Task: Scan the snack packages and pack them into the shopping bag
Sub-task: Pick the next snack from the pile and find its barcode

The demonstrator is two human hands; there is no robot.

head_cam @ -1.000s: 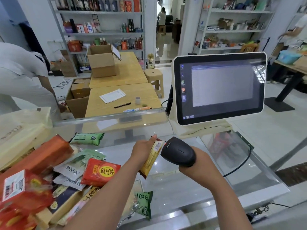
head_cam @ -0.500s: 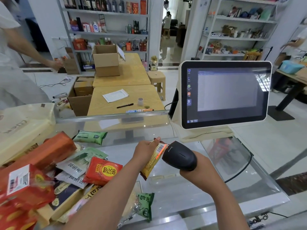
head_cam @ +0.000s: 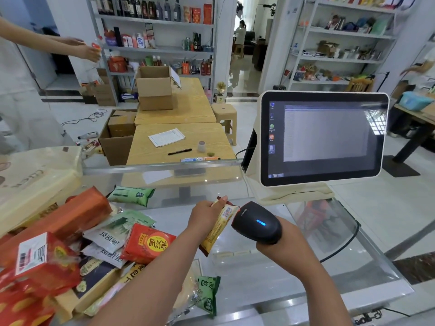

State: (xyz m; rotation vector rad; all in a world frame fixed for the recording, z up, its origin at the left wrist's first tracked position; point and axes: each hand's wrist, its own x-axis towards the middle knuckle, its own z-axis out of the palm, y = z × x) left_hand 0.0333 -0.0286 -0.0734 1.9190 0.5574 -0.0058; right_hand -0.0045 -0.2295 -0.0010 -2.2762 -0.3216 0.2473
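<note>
The left hand (head_cam: 204,214) pinches a slim yellow snack packet (head_cam: 217,228) by its upper end, its white barcode label turned toward the black handheld scanner (head_cam: 257,222), which the right hand (head_cam: 286,243) grips round the handle. The scanner's nose sits just beside the label, almost touching, and a blue light glows on its top (whether the read has registered cannot be told; the register screen (head_cam: 323,135) shows only a pale window). Both are held above the glass counter (head_cam: 247,267).

As for progress, this looks like an early stage. A heap of packages lies on the counter to the left: a red pouch with a yellow disc (head_cam: 147,243), white and green sachets (head_cam: 113,234), a green packet (head_cam: 130,195) nearer the glass edge, a long orange pack (head_cam: 58,217) and red bags with a barcode sticker (head_cam: 35,262) among them. A cream shopping bag (head_cam: 35,177) lies at the far left, its contents unseen, so how many items are packed is unclear. The held packet is not yet bagged, and the heap probably awaits scanning.
</note>
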